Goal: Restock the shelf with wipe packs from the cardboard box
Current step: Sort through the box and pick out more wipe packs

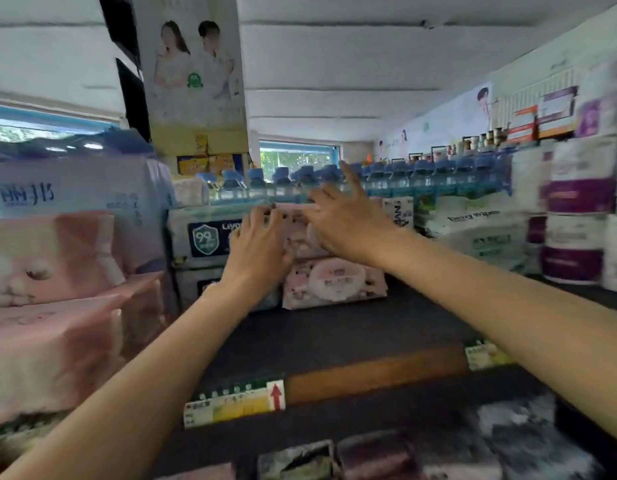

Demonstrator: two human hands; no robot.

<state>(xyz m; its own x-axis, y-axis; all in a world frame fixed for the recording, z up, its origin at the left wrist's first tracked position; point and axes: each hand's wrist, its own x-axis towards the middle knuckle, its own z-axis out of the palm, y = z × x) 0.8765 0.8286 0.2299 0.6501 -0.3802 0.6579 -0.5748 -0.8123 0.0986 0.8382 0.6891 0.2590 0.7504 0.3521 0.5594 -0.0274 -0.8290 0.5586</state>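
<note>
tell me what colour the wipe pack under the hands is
Pale pink with a white oval label, seen in the head view.

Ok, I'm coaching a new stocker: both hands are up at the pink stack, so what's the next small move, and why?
Probably press the upper pink pack back and level. Both the left hand and the right hand rest on it, it sits on the lower pink pack, and dark shelf lies bare in front.

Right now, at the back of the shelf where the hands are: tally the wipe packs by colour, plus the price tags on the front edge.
Pink wipe packs: 2 (upper, lower)
White packs with dark blue shield label: 2 (upper, lower, partly hidden)
Price tags: 2 (left, right)
Total: 6
</note>
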